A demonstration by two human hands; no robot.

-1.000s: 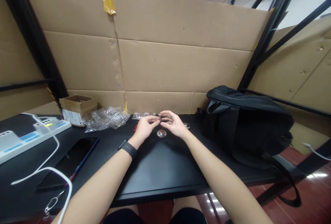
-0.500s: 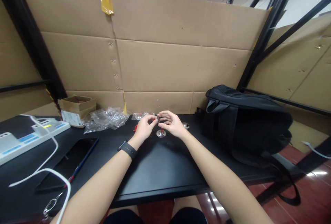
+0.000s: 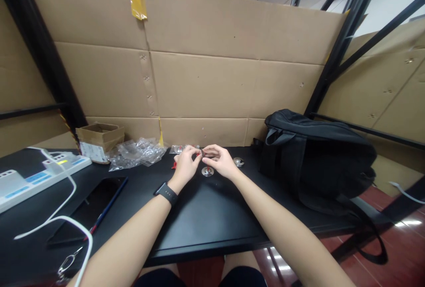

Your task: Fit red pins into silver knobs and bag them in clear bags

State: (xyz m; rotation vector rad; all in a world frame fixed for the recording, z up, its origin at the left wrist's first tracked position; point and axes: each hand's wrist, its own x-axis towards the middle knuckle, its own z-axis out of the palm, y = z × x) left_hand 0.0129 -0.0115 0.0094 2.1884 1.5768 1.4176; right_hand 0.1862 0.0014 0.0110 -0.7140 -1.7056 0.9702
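My left hand (image 3: 186,163) and my right hand (image 3: 219,160) meet over the black table, fingertips almost touching. Pinched between them is a small dark disc-like piece (image 3: 202,153), seen nearly edge-on and partly covered by fingers. Just below my fingers a round silver metal disc (image 3: 207,172) with a raised centre shows, a short red cord at its middle. A similar silver disc (image 3: 238,162) lies to the right, past my right hand. Red cord (image 3: 174,162) pokes out left of my left hand. Behind it sits a clear packet (image 3: 177,149) with small contents.
Crumpled clear plastic bags (image 3: 138,153) and an open cardboard box (image 3: 100,140) stand at the back left. A white power strip (image 3: 43,176), white cable (image 3: 71,217) and dark tablet-like device (image 3: 91,207) occupy the left. A black backpack (image 3: 315,158) fills the right. Cardboard walls (image 3: 199,88) the back.
My fingers have closed in slightly around the dark piece. My left hand has shifted a little to the right; the things on the table stay in place.
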